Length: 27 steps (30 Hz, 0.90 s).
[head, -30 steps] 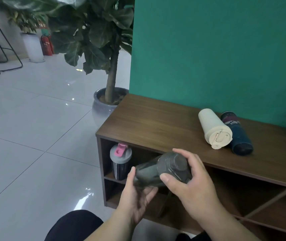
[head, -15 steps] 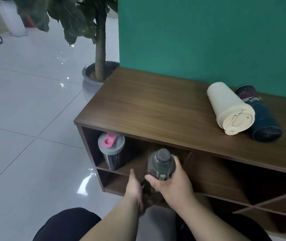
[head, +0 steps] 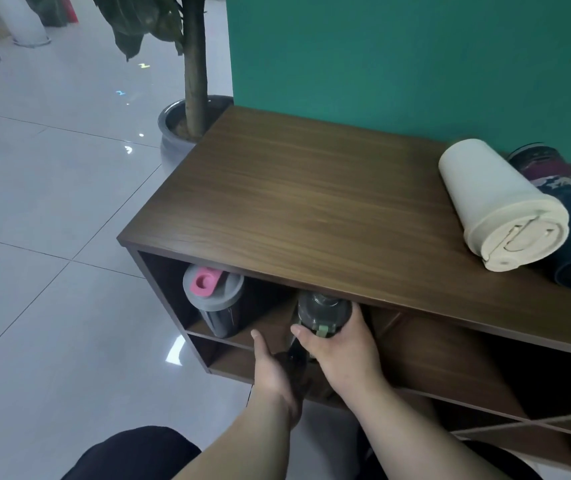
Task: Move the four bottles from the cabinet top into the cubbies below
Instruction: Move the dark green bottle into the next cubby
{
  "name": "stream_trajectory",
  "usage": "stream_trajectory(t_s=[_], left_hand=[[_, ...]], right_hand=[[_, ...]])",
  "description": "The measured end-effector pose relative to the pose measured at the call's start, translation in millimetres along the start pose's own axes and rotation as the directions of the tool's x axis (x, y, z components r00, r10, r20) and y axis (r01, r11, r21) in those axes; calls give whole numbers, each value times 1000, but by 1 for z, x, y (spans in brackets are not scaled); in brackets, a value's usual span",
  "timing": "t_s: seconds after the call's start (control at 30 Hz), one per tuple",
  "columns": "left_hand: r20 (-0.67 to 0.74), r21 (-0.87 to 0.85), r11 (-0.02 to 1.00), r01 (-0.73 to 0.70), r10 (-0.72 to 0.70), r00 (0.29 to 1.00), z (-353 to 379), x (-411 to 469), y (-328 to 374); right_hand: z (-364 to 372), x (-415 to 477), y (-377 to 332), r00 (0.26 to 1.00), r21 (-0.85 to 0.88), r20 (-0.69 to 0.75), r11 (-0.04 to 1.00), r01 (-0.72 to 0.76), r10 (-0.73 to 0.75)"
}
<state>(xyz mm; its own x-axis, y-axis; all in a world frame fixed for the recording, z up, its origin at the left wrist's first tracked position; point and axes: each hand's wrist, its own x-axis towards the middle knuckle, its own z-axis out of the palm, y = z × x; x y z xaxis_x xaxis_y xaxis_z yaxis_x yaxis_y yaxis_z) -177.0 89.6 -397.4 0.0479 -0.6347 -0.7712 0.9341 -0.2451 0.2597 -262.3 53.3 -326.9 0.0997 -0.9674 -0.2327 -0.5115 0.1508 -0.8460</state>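
Note:
Both hands hold a dark green-grey bottle [head: 324, 311] upright at the mouth of a cubby, its cap just under the front edge of the wooden cabinet top [head: 298, 206]. My right hand [head: 344, 348] wraps the bottle's upper part. My left hand [head: 273, 368] supports its lower part, which is mostly hidden. A grey bottle with a pink lid [head: 214, 299] stands in the leftmost upper cubby. On the cabinet top at the right lie a cream bottle [head: 495, 206] and a dark blue bottle [head: 568, 216], side by side and touching.
A green wall [head: 415, 57] backs the cabinet. A potted plant [head: 190, 119] stands on the tiled floor at the cabinet's left end. More cubbies with diagonal dividers [head: 519, 420] lie to the right. My dark-clad knee [head: 131, 452] is at the bottom.
The dark bottle went from lying sideways in my hands to upright, then moved forward under the cabinet top's edge. The view has shifted closer and lower.

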Motion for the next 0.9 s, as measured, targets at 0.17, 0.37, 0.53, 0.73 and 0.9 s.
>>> stream_trajectory(t_s=[0.17,0.37,0.53,0.73,0.9], left_hand=[[29,-99,995,-7,10,1000,3,2,2],[98,-186,982,25,-7,995,5,5,9],[89,-191,981,45,-29,996,4,7,10],[-75,97,989,111,-104,992,-9,7,5],[-177,526,829,193,-115,977,-19,-16,-11]], right_hand=[[6,8,-3,1000,-36,-5,999,-21,21],[13,10,-1,998,-64,-17,996,-63,62],[18,10,1,996,-73,-5,993,-90,90],[8,-18,11,979,-144,113,978,-153,170],[-37,-64,10,925,-96,284,968,-233,251]])
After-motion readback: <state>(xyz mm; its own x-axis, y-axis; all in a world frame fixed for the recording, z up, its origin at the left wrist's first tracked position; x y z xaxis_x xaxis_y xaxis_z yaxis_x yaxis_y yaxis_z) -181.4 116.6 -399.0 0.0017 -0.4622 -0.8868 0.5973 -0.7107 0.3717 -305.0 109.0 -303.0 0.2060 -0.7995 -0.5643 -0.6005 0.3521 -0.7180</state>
